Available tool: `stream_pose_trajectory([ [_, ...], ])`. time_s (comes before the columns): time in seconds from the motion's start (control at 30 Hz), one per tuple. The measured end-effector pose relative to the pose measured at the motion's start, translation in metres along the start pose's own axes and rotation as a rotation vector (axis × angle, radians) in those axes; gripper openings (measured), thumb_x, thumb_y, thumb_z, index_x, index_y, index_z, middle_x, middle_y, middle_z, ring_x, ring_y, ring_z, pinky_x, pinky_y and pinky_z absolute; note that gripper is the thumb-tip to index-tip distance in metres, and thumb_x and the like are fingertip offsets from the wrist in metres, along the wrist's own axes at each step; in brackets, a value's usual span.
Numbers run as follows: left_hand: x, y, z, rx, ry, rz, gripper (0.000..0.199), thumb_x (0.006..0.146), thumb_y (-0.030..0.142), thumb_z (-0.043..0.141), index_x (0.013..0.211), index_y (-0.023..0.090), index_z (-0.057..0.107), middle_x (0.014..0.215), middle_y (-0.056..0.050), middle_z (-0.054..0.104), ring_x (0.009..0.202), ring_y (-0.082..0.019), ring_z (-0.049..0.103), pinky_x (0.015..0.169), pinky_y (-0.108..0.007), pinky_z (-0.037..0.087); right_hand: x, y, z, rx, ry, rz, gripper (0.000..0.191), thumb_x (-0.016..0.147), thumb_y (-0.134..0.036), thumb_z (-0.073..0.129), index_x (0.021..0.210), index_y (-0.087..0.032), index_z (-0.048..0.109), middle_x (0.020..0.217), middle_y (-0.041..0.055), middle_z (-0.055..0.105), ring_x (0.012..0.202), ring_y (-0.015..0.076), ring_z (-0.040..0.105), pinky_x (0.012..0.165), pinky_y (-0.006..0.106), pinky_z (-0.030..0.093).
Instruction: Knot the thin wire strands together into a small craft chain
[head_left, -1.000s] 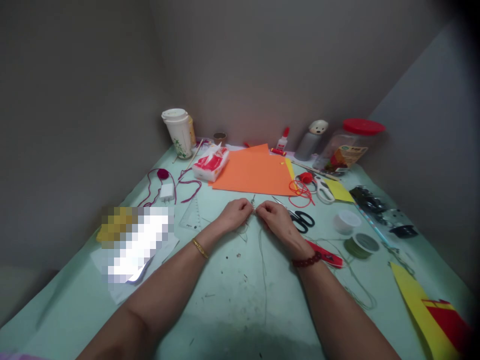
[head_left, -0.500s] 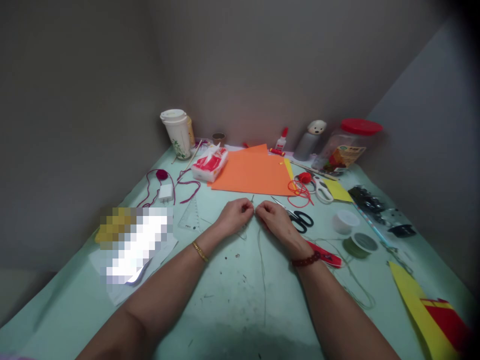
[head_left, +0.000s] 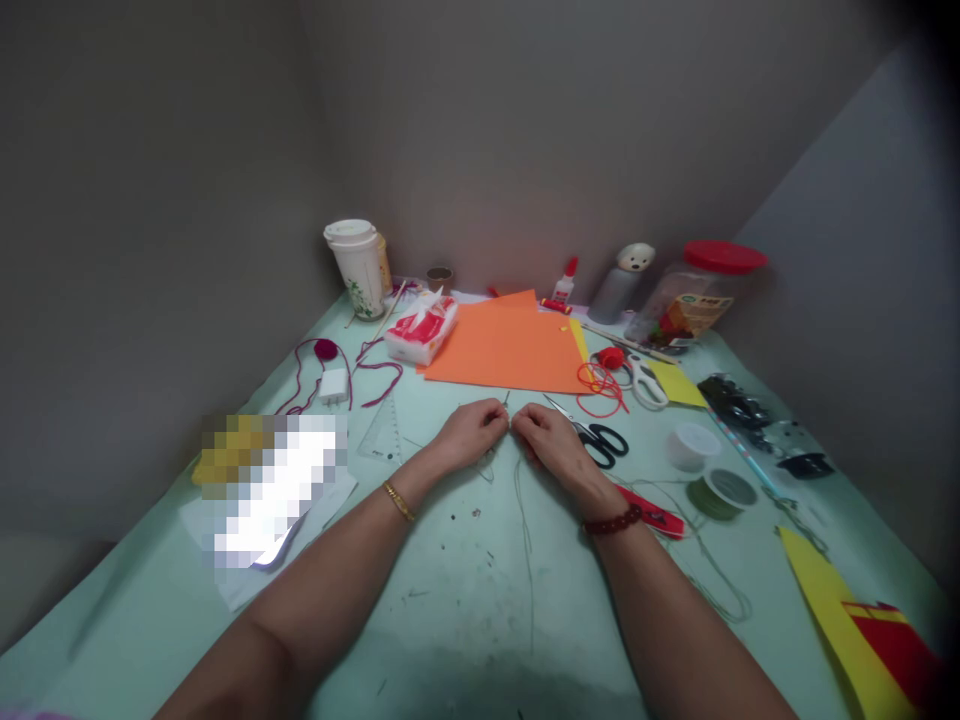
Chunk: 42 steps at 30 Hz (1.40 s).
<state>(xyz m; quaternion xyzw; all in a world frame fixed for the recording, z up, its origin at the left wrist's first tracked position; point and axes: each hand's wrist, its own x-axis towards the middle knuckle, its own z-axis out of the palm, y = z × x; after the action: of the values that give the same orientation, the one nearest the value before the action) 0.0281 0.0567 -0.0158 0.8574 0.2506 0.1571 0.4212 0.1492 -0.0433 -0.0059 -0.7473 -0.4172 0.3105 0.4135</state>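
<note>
My left hand (head_left: 474,436) and my right hand (head_left: 553,446) meet fingertip to fingertip over the middle of the table, both closed in a pinch. Between them they hold a thin green thread (head_left: 527,545); one stretch trails from under my right hand toward the near edge. A small loop of it shows below my left fingers, and a short dark tip stands just above them. The exact crossing at the fingertips is too small to make out. Black-handled scissors (head_left: 606,445) lie right beside my right hand. A clear set square (head_left: 381,436) is left of my left hand.
Orange paper (head_left: 510,345) lies beyond my hands, with a tissue pack (head_left: 421,332) on its left. A red cutter (head_left: 656,515), a spool of green thread (head_left: 721,495) and red cord (head_left: 600,388) are at right. A lidded cup (head_left: 356,270) and a red-lidded jar (head_left: 686,300) stand behind.
The whole view has shifted very slightly. Both hands keep the same pinch on the thread, and nothing on the table has visibly moved.
</note>
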Motion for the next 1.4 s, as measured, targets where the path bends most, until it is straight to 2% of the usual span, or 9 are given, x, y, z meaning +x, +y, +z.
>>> stream_pose_trajectory([
  [0.23, 0.0, 0.001, 0.002, 0.01, 0.041, -0.059, 0.019, 0.078, 0.03, 0.046, 0.075, 0.016, 0.059, 0.067, 0.001, 0.058, 0.061, -0.01, 0.046, 0.056, -0.021, 0.033, 0.0, 0.0, 0.002, -0.159, 0.132, -0.084, 0.016, 0.076, -0.029, 0.044, 0.067, -0.02, 0.053, 0.048, -0.0033, 0.05, 0.046, 0.0115, 0.044, 0.05, 0.023, 0.032],
  [0.4, -0.001, -0.002, 0.007, 0.015, 0.052, -0.08, 0.015, 0.074, 0.029, 0.051, 0.075, 0.017, 0.06, 0.068, 0.002, 0.061, 0.061, -0.011, 0.049, 0.055, -0.022, 0.033, 0.0, 0.001, 0.0, -0.128, 0.082, -0.065, 0.015, 0.075, -0.028, 0.044, 0.068, -0.019, 0.054, 0.048, -0.0035, 0.05, 0.045, 0.0116, 0.044, 0.05, 0.024, 0.033],
  [0.63, -0.005, 0.003, 0.008, 0.041, 0.057, -0.049, 0.011, 0.073, 0.026, 0.052, 0.072, 0.018, 0.059, 0.067, 0.001, 0.06, 0.061, -0.012, 0.048, 0.054, -0.022, 0.032, 0.002, 0.007, -0.003, -0.006, 0.013, 0.029, 0.015, 0.074, -0.032, 0.048, 0.067, -0.02, 0.051, 0.045, -0.0045, 0.047, 0.04, 0.0107, 0.041, 0.041, 0.023, 0.031],
  [0.8, -0.004, 0.008, 0.002, 0.035, 0.191, -0.031, 0.015, 0.077, 0.02, 0.046, 0.086, 0.018, 0.058, 0.086, -0.001, 0.063, 0.064, -0.011, 0.049, 0.062, -0.023, 0.037, 0.003, 0.01, -0.003, 0.082, -0.012, 0.045, 0.015, 0.076, -0.033, 0.047, 0.068, -0.02, 0.049, 0.044, -0.0052, 0.045, 0.039, 0.0105, 0.041, 0.041, 0.023, 0.032],
  [0.97, -0.006, 0.01, 0.006, 0.087, 0.107, 0.037, 0.013, 0.08, 0.023, 0.046, 0.084, 0.019, 0.057, 0.081, -0.001, 0.062, 0.067, -0.012, 0.049, 0.062, -0.023, 0.036, 0.003, 0.009, -0.003, 0.102, -0.015, 0.044, 0.014, 0.075, -0.032, 0.048, 0.069, -0.02, 0.049, 0.043, -0.0054, 0.045, 0.038, 0.0103, 0.041, 0.041, 0.023, 0.032],
  [1.13, -0.006, 0.009, 0.007, 0.173, 0.103, 0.074, 0.012, 0.079, 0.019, 0.044, 0.08, 0.019, 0.056, 0.08, -0.001, 0.061, 0.07, -0.013, 0.05, 0.061, -0.024, 0.034, 0.003, 0.008, -0.003, 0.066, 0.0, 0.039, 0.015, 0.075, -0.033, 0.048, 0.067, -0.02, 0.049, 0.045, -0.0047, 0.047, 0.039, 0.0104, 0.04, 0.041, 0.023, 0.031],
  [1.4, -0.003, 0.007, 0.007, 0.112, 0.092, -0.082, 0.022, 0.08, 0.03, 0.044, 0.074, 0.017, 0.061, 0.072, -0.002, 0.062, 0.064, -0.013, 0.049, 0.057, -0.024, 0.033, 0.002, 0.007, -0.001, -0.061, 0.048, -0.018, 0.013, 0.074, -0.03, 0.047, 0.067, -0.02, 0.05, 0.048, -0.0046, 0.048, 0.043, 0.0109, 0.042, 0.046, 0.023, 0.032],
])
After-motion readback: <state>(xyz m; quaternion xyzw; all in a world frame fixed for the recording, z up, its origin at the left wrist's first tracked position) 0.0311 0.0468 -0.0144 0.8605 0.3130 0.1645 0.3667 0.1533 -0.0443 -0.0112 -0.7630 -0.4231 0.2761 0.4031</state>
